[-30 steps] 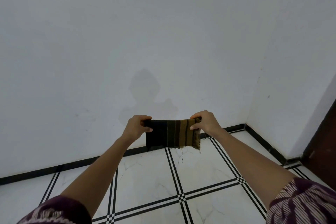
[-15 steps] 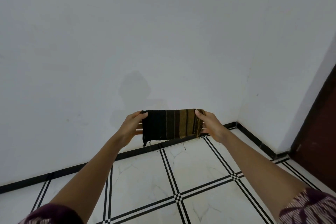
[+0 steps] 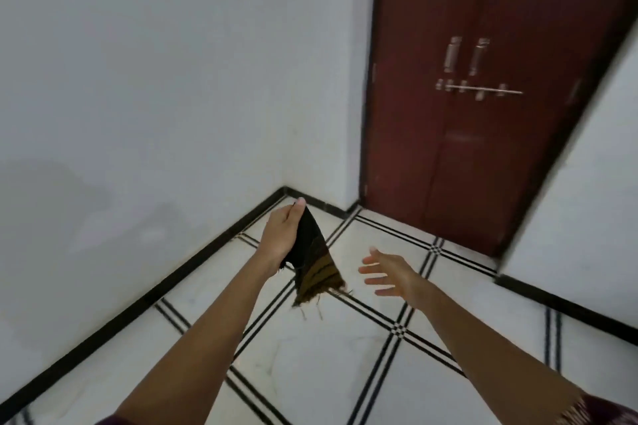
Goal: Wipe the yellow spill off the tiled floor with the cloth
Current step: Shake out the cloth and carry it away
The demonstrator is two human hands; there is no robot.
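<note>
The left hand (image 3: 281, 235) pinches the cloth (image 3: 314, 266) by its top, letting it dangle near the empty, wide-spread right hand (image 3: 388, 272). Below them the tiled floor (image 3: 310, 373) shows no yellow spill; best find it, then bunch the cloth flat. Walls (image 3: 172, 79) and door (image 3: 483, 148) crowd ahead; free floor lies nearer.

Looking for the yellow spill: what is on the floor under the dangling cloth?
Under the cloth, which the left hand holds by its top, only white floor tiles with black lines show, no yellow. The patch right behind the cloth is covered.
</note>
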